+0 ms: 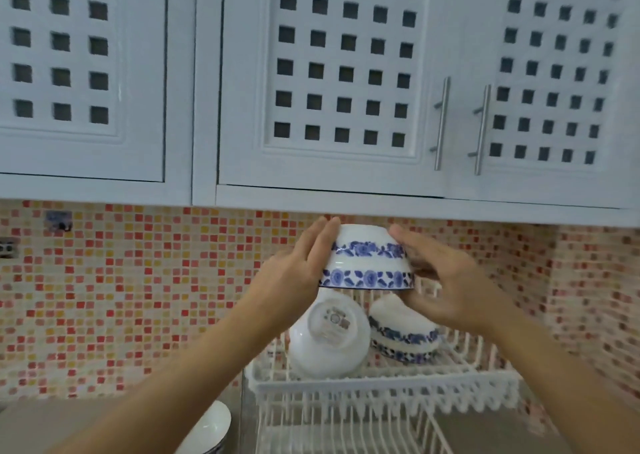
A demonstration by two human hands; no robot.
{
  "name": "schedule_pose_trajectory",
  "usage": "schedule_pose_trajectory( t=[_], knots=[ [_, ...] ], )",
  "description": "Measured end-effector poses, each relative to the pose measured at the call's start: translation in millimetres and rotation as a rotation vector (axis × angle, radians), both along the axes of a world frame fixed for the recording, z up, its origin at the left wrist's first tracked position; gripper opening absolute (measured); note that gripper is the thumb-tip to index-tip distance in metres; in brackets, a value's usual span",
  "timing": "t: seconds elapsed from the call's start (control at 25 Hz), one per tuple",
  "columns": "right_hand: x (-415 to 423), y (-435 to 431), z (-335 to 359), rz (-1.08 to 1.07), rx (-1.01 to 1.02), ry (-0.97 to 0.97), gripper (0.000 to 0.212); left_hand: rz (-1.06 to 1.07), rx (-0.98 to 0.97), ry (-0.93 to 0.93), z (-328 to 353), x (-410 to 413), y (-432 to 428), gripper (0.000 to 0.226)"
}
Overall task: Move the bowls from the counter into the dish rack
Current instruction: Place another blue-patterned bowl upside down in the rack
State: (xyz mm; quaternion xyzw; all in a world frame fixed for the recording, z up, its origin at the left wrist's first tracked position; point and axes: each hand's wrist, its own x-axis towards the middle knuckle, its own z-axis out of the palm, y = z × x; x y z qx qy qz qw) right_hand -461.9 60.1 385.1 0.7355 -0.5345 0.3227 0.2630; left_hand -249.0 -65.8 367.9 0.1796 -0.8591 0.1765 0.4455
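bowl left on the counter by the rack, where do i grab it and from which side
Take the bowl on the counter by its rim from above. It sits mouth-up left of the dish rack, so the rim is exposed. Both hands now hold the upside-down stacked bowls.

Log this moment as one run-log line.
phase: carrying | hands: left hand and right hand hold stacked inverted bowls | position: above dish rack | rack: bowls already inside | counter: one bowl left
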Motion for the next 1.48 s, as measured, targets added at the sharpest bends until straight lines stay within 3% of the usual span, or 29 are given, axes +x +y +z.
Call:
schedule_pose_trajectory(
  t=[0.16, 0.32, 0.44, 0.6, 0.76, 0.88, 1.16, 1.48],
  knots=[
    [-54, 39, 13, -0.136, 0.34, 0.007, 0.1, -0.031, -0.1, -0.035, -13, -53, 24, 0.091],
    [-85, 46, 14, -0.111, 0.395, -0.002, 0.103, -0.08, -0.061, -0.085, -10, -90, 28, 0.088],
    [-114, 38, 1, -0.12, 0.395, -0.042, 0.101, -0.088, 0.098, -0.245, -4, -124, 27, 0.082],
    [-147, 5, -18, -0.13, 0.348, 0.021, 0.096, -0.073, 0.468, -0.524, -1, -151, 14, 0.108],
    [-157, -27, -33, -0.101, 0.403, 0.075, 0.095, 0.029, 0.592, -0.618, -4, -168, -3, 0.1],
    [-162, -42, -46, -0.105, 0.457, 0.07, 0.094, 0.102, 0.592, -0.657, -12, -181, -6, 0.09],
    [-168, -62, -60, -0.135, 0.501, 0.15, 0.089, 0.266, 0.505, -0.723, -39, -207, -14, 0.108],
    [-169, -70, -74, -0.154, 0.514, 0.244, 0.081, 0.38, 0.443, -0.733, -58, -210, -11, 0.103]
  ],
)
